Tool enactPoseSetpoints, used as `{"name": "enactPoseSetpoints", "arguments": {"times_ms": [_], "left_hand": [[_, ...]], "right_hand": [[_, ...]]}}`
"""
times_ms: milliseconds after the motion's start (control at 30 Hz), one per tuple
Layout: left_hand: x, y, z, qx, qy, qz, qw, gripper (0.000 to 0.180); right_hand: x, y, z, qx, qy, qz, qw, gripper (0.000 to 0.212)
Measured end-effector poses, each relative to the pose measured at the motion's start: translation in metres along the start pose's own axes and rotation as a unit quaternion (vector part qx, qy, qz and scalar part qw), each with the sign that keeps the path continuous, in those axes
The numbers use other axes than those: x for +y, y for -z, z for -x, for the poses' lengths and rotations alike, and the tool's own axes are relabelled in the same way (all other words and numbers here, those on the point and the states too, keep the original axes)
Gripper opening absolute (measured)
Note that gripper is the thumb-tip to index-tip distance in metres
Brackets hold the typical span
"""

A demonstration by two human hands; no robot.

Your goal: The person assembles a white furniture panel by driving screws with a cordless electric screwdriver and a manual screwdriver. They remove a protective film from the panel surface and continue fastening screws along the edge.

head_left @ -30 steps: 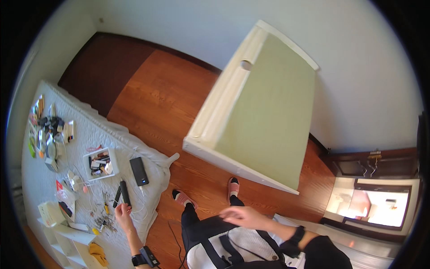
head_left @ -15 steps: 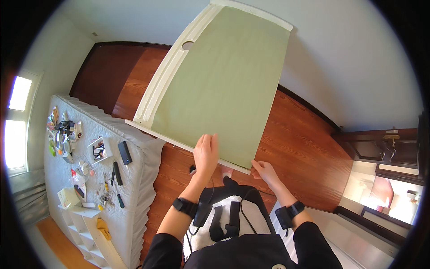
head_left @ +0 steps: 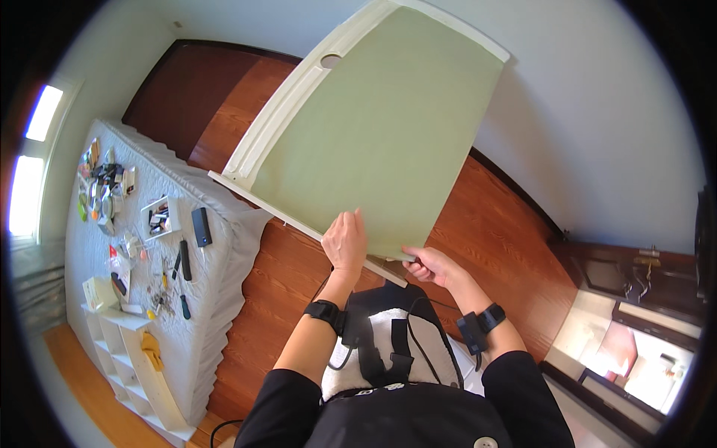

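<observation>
A pale green sheet point(head_left: 381, 142) covers most of a white tabletop-like panel point(head_left: 280, 123), which has a round hole near its left side. My right hand point(head_left: 435, 269) pinches the sheet's near right corner, which is lifted and folded back from the panel's white front rail point(head_left: 291, 222). Between the raised corner and the rail a gap shows. My left hand point(head_left: 346, 240) is at the sheet's near edge, left of my right hand, with its fingers bent and pressed together. Whatever lies under those fingertips is hidden.
To the left stands a bed-like surface point(head_left: 216, 276) with a white quilted cover. On it are a small white box point(head_left: 160, 216) of items, a black case point(head_left: 202, 227), a dark-handled screwdriver point(head_left: 184, 306), loose tools and a white shelf unit point(head_left: 123, 358). Dark cabinets point(head_left: 620, 280) stand at right.
My right hand has moved up and left, and the sheet's corner has come up off the panel with it. My left hand keeps nearly the same place. The whole view has tilted slightly.
</observation>
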State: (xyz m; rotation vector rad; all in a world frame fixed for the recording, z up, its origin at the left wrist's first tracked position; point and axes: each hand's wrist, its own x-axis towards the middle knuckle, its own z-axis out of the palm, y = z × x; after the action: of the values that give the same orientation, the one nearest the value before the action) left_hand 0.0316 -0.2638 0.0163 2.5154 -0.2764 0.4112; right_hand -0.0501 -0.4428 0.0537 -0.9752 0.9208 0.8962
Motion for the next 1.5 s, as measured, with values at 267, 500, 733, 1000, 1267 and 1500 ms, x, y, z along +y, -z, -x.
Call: {"name": "enactPoseSetpoints", "arguments": {"times_ms": [267, 500, 733, 1000, 1267, 1500], "left_hand": [[-0.001, -0.001, 0.002, 0.080, 0.045, -0.007, 0.996, 0.016], [-0.005, 0.016, -0.013, 0.081, 0.144, 0.051, 0.985, 0.012], [-0.092, 0.084, -0.089, 0.072, 0.118, -0.103, 0.985, 0.021], [-0.157, 0.045, -0.162, -0.209, 0.155, -0.092, 0.961, 0.040], [-0.148, 0.024, -0.156, -0.288, 0.145, 0.001, 0.947, 0.037], [-0.110, 0.013, -0.127, -0.193, 0.221, 0.012, 0.956, 0.033]], "right_hand": [[0.007, 0.003, 0.000, 0.093, 0.127, 0.574, 0.804, 0.044], [-0.010, 0.002, -0.003, 0.053, 0.123, 0.646, 0.752, 0.038], [-0.056, -0.032, -0.026, 0.028, 0.303, 0.723, 0.620, 0.026], [-0.107, -0.109, -0.108, 0.100, 0.610, 0.657, 0.432, 0.057], [-0.113, -0.115, -0.117, 0.094, 0.571, 0.676, 0.456, 0.060], [-0.117, -0.120, -0.117, 0.090, 0.553, 0.688, 0.461, 0.061]]}}
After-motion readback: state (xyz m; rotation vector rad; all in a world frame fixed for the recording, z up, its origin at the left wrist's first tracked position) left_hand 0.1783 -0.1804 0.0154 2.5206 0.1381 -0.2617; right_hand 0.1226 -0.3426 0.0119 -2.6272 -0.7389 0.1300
